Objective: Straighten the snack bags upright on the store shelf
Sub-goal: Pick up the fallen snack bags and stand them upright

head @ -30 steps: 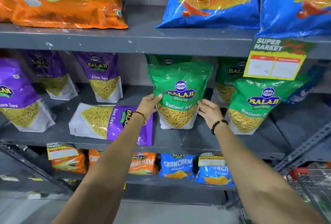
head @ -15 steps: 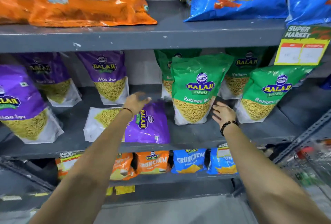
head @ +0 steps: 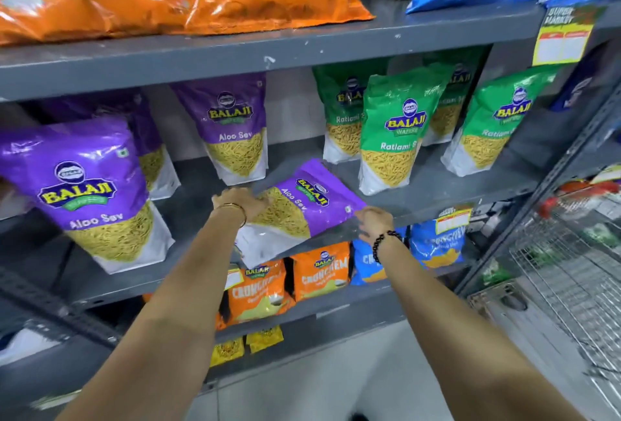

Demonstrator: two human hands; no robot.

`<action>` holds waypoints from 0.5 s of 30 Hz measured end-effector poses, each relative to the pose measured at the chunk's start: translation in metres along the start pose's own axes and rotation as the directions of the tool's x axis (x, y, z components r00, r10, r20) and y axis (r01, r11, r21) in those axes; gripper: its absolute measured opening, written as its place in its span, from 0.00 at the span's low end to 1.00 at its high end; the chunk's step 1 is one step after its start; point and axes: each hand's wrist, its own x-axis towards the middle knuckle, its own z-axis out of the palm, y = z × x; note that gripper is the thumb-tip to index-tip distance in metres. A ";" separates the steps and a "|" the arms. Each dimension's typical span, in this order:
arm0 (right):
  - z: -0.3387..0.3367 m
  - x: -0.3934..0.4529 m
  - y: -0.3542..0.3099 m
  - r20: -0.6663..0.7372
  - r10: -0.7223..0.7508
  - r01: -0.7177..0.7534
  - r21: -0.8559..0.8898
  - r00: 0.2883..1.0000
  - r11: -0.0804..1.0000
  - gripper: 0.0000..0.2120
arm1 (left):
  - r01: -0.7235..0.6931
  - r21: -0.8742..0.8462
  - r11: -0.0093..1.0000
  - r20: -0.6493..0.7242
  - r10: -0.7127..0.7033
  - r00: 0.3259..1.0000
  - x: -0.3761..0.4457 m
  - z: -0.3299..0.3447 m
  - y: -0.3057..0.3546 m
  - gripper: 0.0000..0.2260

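Both hands [head: 240, 203] [head: 373, 222] seemingly grip tilted "Balaji Aloo Sev" bag [head: 302, 208].

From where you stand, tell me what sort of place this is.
Most likely a supermarket snack aisle. Grey metal shelves hold rows of identical branded snack bags, a yellow price tag reads "Super Market", and a wire shopping trolley stands at the right.

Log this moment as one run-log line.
step: lifting fallen Aloo Sev bag | left hand: on bag | right hand: on bag | bag: tilted
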 end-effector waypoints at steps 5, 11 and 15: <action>0.038 -0.020 0.012 0.055 0.021 -0.011 -0.170 0.998 0.985 0.13 | 0.010 -0.283 0.959 0.077 0.012 0.997 -0.019 0.013 -0.015 0.40; 0.066 -0.033 0.020 0.124 0.093 -0.078 -0.118 0.988 0.990 0.19 | 0.115 -0.708 0.697 0.140 -0.021 0.990 -0.032 0.030 -0.016 0.48; 0.071 -0.037 0.018 0.170 0.173 -0.172 -0.021 0.970 0.985 0.18 | 0.105 -0.797 0.594 0.133 0.004 0.991 -0.036 0.031 -0.021 0.46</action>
